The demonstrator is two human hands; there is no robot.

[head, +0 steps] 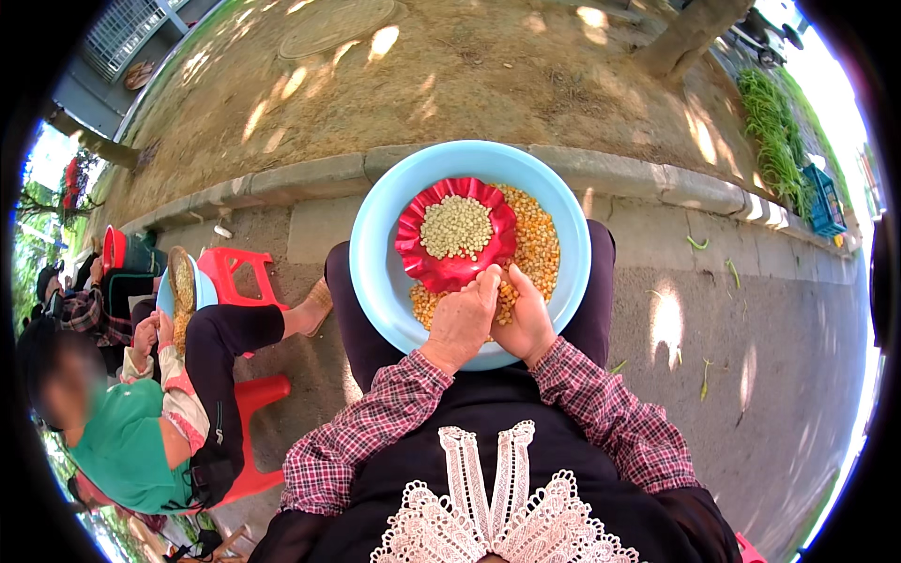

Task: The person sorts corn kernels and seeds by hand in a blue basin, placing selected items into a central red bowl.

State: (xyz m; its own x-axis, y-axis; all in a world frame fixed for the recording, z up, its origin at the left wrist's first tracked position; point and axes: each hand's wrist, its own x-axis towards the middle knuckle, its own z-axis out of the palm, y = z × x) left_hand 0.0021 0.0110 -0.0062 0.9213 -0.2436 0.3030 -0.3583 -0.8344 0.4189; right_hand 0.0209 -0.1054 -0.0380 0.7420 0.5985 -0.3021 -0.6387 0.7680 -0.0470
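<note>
A light blue plastic basin point(375, 211) rests on my lap, with yellow-orange corn kernels point(538, 229) spread inside it. On the corn stands a shiny red fluted bowl point(503, 239) with a mound of small pale greenish seeds or kernel pieces point(456, 226). My right hand point(529, 320) is cupped over the basin's near side, and several corn kernels point(505, 302) lie in its palm. Against its fingers, my left hand point(461, 317) has its thumb and fingertips drawn together. Whether anything is pinched between those fingertips is hidden.
To my left a seated person point(127, 436) works over another blue basin point(205, 288) holding a round tray point(181, 281). Red plastic stools point(236, 271) stand there. A stone curb point(310, 179) runs ahead, with a tree trunk point(693, 39) and a blue crate point(822, 200) beyond.
</note>
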